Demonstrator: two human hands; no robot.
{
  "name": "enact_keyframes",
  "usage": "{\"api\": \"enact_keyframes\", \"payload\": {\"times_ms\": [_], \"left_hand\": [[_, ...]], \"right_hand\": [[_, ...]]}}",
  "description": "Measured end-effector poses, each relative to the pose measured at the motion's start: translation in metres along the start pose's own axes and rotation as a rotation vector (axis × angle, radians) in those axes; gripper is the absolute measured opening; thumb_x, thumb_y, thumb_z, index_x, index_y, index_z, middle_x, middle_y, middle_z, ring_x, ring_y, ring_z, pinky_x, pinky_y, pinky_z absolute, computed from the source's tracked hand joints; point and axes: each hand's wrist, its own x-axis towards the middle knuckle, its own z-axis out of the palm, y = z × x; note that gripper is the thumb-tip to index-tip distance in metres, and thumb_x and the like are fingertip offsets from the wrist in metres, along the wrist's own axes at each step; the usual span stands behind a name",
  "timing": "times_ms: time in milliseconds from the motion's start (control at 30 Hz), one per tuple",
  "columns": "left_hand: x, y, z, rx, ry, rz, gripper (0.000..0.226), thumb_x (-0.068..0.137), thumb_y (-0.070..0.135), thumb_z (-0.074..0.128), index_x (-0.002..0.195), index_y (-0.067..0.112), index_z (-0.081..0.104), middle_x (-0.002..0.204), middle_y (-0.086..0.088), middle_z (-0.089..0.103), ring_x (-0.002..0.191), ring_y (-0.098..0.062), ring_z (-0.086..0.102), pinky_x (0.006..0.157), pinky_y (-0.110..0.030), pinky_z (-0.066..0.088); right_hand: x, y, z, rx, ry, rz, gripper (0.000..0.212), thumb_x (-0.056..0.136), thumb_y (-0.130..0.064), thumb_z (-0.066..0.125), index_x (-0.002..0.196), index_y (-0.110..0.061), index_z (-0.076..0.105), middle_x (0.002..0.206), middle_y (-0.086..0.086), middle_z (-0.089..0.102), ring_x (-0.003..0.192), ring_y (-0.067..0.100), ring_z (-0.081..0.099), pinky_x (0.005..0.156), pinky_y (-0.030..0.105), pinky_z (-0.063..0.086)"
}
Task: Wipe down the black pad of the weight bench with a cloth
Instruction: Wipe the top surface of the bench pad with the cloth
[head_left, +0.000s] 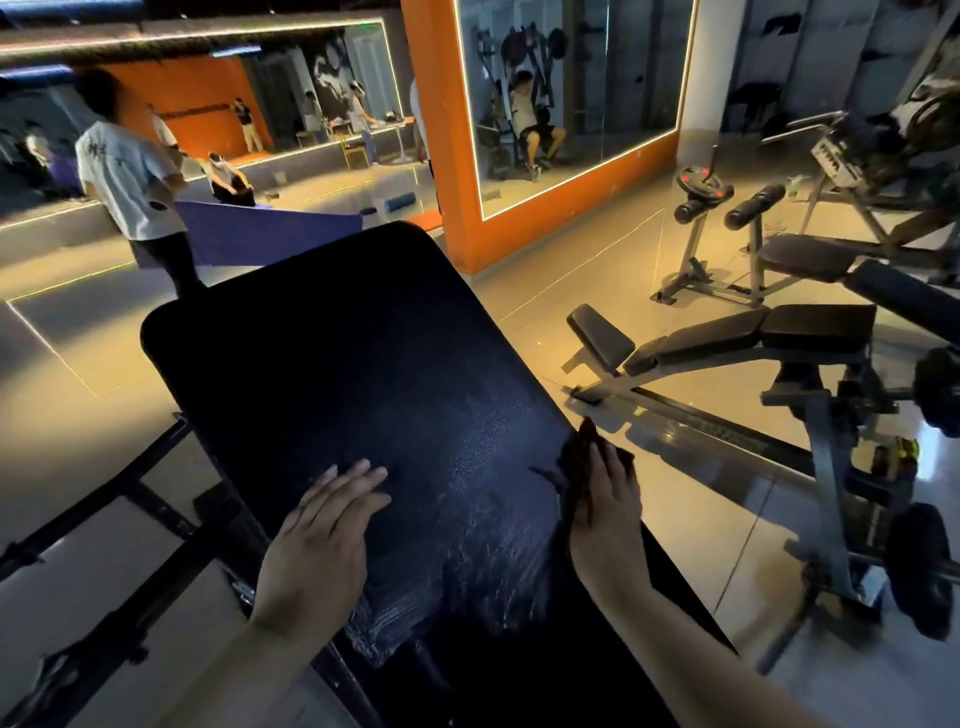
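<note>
Right hand (607, 501) holds cloth (573, 456) at pad (337, 364) — bench (727, 332) beyond.

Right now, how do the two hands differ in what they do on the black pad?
The left hand lies flat with straight fingers and holds nothing; the right hand holds a dark cloth. The left hand rests well inside the black pad; the right hand is at its right edge. Both are at the near, wet-streaked part of the pad.
</note>
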Motion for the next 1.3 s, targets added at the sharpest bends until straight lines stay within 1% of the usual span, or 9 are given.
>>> {"api": "enact_keyframes", "payload": {"times_ms": [133, 333, 533, 633, 733, 900, 1000, 1167, 1300], "left_hand": [[0.001, 0.004, -0.006, -0.050, -0.006, -0.050, 0.044, 0.088, 0.012, 0.035, 0.120, 0.013, 0.065, 0.146, 0.000, 0.053, 0.137, -0.018, 0.046, 0.122, -0.019, 0.008], [0.001, 0.001, -0.004, -0.144, 0.033, -0.011, 0.040, 0.090, 0.009, 0.037, 0.114, 0.011, 0.068, 0.141, -0.002, 0.058, 0.137, -0.021, 0.048, 0.120, -0.030, 0.025], [0.004, 0.010, -0.010, -0.152, 0.075, -0.065, 0.040, 0.089, 0.008, 0.037, 0.110, 0.011, 0.070, 0.136, -0.003, 0.061, 0.137, -0.018, 0.042, 0.121, -0.017, 0.012], [0.003, 0.010, -0.010, -0.146, 0.049, -0.067, 0.040, 0.089, 0.008, 0.037, 0.111, 0.011, 0.070, 0.138, -0.002, 0.060, 0.138, -0.016, 0.039, 0.122, -0.018, 0.011], [0.001, 0.006, -0.006, -0.165, 0.033, -0.085, 0.042, 0.093, 0.013, 0.035, 0.114, 0.012, 0.071, 0.141, 0.001, 0.058, 0.141, -0.014, 0.038, 0.120, -0.019, 0.016], [0.001, 0.004, -0.006, -0.174, 0.040, -0.075, 0.041, 0.091, 0.013, 0.037, 0.115, 0.014, 0.071, 0.142, 0.002, 0.057, 0.141, -0.015, 0.039, 0.118, -0.021, 0.021], [0.002, 0.006, -0.007, -0.178, 0.060, -0.061, 0.040, 0.089, 0.012, 0.038, 0.113, 0.014, 0.071, 0.140, 0.001, 0.059, 0.140, -0.012, 0.037, 0.118, -0.019, 0.018], [0.003, 0.007, -0.011, -0.170, 0.075, -0.033, 0.040, 0.089, 0.011, 0.039, 0.110, 0.011, 0.073, 0.133, -0.002, 0.064, 0.136, -0.015, 0.042, 0.119, -0.020, 0.018], [0.002, 0.003, -0.006, -0.187, 0.088, -0.019, 0.039, 0.090, 0.011, 0.039, 0.114, 0.012, 0.070, 0.138, 0.001, 0.060, 0.139, -0.015, 0.042, 0.118, -0.026, 0.025]], "right_hand": [[-0.063, -0.022, 0.023, -0.123, -0.050, -0.079, 0.068, 0.103, -0.023, 0.032, 0.161, -0.032, -0.004, 0.167, -0.013, -0.019, 0.152, 0.022, -0.029, 0.126, 0.042, -0.009], [-0.002, -0.049, 0.006, -0.225, -0.187, -0.453, 0.056, 0.109, -0.048, 0.024, 0.159, -0.044, -0.001, 0.163, -0.028, -0.017, 0.150, 0.007, -0.030, 0.116, 0.027, -0.019], [-0.036, -0.009, 0.014, -0.141, -0.027, -0.042, 0.067, 0.103, -0.058, 0.009, 0.163, -0.029, 0.008, 0.169, -0.010, -0.009, 0.155, 0.021, -0.018, 0.128, 0.049, 0.004], [-0.067, -0.036, 0.034, -0.207, -0.064, -0.303, 0.059, 0.108, -0.046, 0.014, 0.163, -0.023, 0.014, 0.171, -0.002, 0.003, 0.157, 0.028, -0.012, 0.125, 0.048, 0.000], [-0.032, -0.064, 0.037, -0.264, -0.095, -0.515, 0.057, 0.110, -0.045, 0.015, 0.162, -0.026, 0.009, 0.171, -0.005, -0.003, 0.156, 0.025, -0.017, 0.127, 0.047, -0.005], [0.019, -0.064, 0.021, -0.341, -0.011, -0.303, 0.058, 0.108, -0.045, 0.013, 0.162, -0.029, -0.003, 0.169, -0.006, -0.013, 0.151, 0.022, -0.030, 0.125, 0.044, -0.014], [-0.018, -0.080, 0.026, -0.204, -0.093, -0.273, 0.061, 0.108, -0.038, 0.020, 0.161, -0.028, -0.008, 0.167, -0.010, -0.020, 0.149, 0.020, -0.036, 0.125, 0.044, -0.014], [-0.015, -0.119, 0.041, -0.154, -0.261, -0.668, 0.071, 0.104, -0.045, 0.037, 0.163, -0.023, 0.005, 0.169, -0.012, -0.013, 0.151, 0.016, -0.030, 0.122, 0.032, -0.012], [0.047, -0.111, 0.027, -0.173, -0.214, -0.579, 0.086, 0.098, -0.029, 0.060, 0.163, -0.023, 0.004, 0.169, -0.011, -0.008, 0.154, 0.018, -0.023, 0.128, 0.042, 0.001]]}}
